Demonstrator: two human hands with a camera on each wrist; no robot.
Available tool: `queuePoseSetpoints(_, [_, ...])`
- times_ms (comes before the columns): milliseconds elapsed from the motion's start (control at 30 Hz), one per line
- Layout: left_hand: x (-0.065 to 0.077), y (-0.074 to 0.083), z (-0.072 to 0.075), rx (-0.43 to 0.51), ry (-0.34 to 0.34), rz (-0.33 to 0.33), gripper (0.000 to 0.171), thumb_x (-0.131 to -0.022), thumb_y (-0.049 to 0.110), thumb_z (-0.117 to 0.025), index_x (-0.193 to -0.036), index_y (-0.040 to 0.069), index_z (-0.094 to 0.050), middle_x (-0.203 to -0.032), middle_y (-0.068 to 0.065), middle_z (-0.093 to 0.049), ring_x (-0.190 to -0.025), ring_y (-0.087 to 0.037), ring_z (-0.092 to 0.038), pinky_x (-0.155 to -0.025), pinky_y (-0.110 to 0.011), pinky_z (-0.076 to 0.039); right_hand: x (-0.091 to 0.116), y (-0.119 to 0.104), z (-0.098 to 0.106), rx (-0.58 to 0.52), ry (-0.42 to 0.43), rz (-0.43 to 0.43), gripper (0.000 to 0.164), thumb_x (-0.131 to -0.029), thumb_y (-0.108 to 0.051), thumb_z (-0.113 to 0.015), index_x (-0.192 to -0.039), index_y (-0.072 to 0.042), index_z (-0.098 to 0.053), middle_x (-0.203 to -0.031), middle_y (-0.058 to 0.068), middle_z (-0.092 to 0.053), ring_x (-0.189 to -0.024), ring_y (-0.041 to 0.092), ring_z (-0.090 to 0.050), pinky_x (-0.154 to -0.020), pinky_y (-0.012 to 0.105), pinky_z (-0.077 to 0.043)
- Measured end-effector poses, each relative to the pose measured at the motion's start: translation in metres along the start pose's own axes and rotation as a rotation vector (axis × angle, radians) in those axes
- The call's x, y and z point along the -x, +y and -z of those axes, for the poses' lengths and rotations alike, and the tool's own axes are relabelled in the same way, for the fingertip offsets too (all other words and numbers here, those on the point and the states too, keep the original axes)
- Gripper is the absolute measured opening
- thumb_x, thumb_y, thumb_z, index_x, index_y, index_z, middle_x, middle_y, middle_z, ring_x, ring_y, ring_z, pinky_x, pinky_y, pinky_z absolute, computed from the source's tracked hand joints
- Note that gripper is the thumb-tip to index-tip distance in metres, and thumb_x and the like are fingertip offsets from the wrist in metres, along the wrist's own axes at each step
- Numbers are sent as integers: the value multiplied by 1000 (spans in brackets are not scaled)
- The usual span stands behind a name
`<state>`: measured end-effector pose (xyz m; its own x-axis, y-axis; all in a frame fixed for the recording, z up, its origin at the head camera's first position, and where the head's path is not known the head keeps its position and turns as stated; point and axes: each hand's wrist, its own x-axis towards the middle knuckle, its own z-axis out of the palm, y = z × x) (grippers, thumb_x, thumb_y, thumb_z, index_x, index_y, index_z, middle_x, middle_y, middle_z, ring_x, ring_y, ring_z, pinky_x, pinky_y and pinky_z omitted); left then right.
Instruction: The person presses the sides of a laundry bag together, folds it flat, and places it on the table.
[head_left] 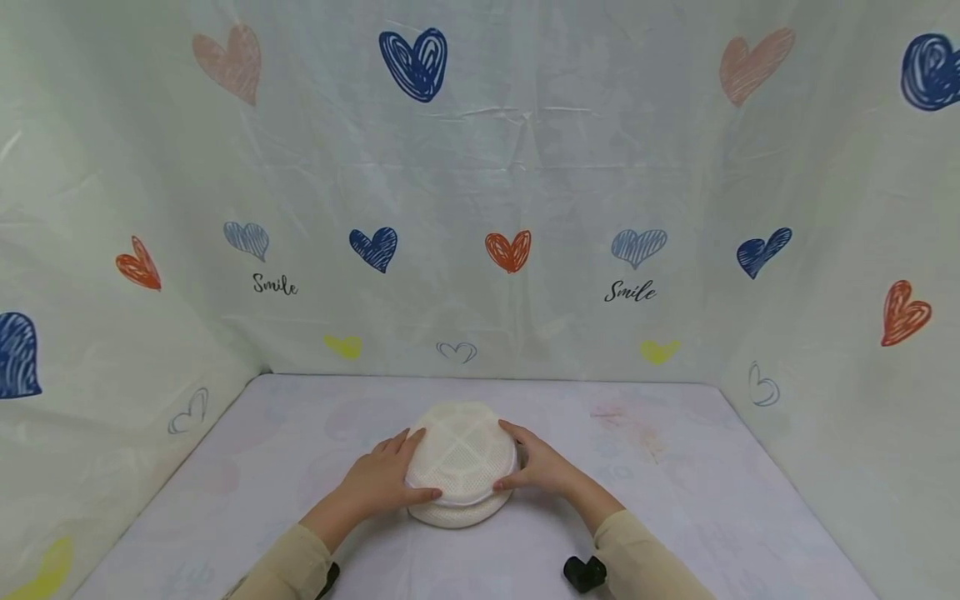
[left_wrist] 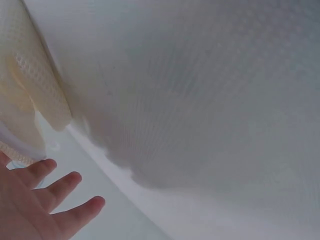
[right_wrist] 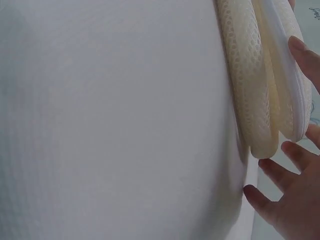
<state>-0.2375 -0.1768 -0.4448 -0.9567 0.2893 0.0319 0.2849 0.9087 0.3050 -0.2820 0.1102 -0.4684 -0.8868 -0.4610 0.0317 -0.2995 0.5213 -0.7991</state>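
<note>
A round cream mesh laundry bag [head_left: 459,450] sits low over the middle of the table, its upper round lying over a lower padded one. My left hand [head_left: 390,479] holds its left side, thumb on the near rim and index finger along the upper edge. From the right, my right hand [head_left: 543,465] grips the opposite side with thumb and index finger. The left wrist view shows the other fingers [left_wrist: 80,215] spread beside the mesh. In the right wrist view, a gap runs between the bag's two layers, and a white trim band [right_wrist: 295,100] edges the upper one.
The pale table [head_left: 300,458] spreads around the bag, with a reddish smudge [head_left: 626,421] at the back right. A heart-printed curtain [head_left: 480,167] encloses the back and sides. A small black object [head_left: 585,573] shows beside the right sleeve.
</note>
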Motion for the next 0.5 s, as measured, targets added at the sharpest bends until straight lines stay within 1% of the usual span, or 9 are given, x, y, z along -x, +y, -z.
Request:
queuePoseSetpoints(133, [1,0,3,-1,19,3,105,-74,72,-67,-150,7,-35,-149,-24,-37,-131,-46,-39,-95,-68,-37,3,-6,7,55,4,18,104,-69,-31,-89,-153,-9,-31,-156,15,-29,-142,39,-26,-112,58,-22])
queuePoseSetpoints(233, [1,0,6,-12,37,-1,105,-74,73,-66,-150,7,-35,-150,-23,-36,-132,-45,-39,-96,-67,-37,5,-12,14,93,7,55,104,-68,-31,-90,-152,-10,-32,-157,13,-29,-143,36,-24,-113,56,-22])
queuePoseSetpoints(333, [2,0,9,-22,56,-19,105,-74,73,-65,-150,7,-35,-150,-22,-36,-132,-44,-38,-97,-65,-37,7,-19,20,130,0,94,103,-68,-31,-90,-152,-12,-33,-157,10,-28,-144,33,-23,-113,54,-23])
queuePoseSetpoints(433, [3,1,13,-31,79,-48,105,-75,73,-66,-150,7,-35,-150,-21,-36,-132,-44,-38,-98,-65,-37,10,-24,25,193,-1,135,102,-68,-32,-90,-152,-13,-34,-158,7,-27,-144,32,-23,-112,57,-23])
queuePoseSetpoints(500, [4,2,16,-47,93,-61,105,-75,72,-66,-151,7,-34,-151,-20,-36,-133,-44,-38,-99,-66,-35,12,-27,28,255,7,157,101,-69,-35,-89,-152,-15,-35,-158,4,-27,-144,29,-24,-112,59,-20])
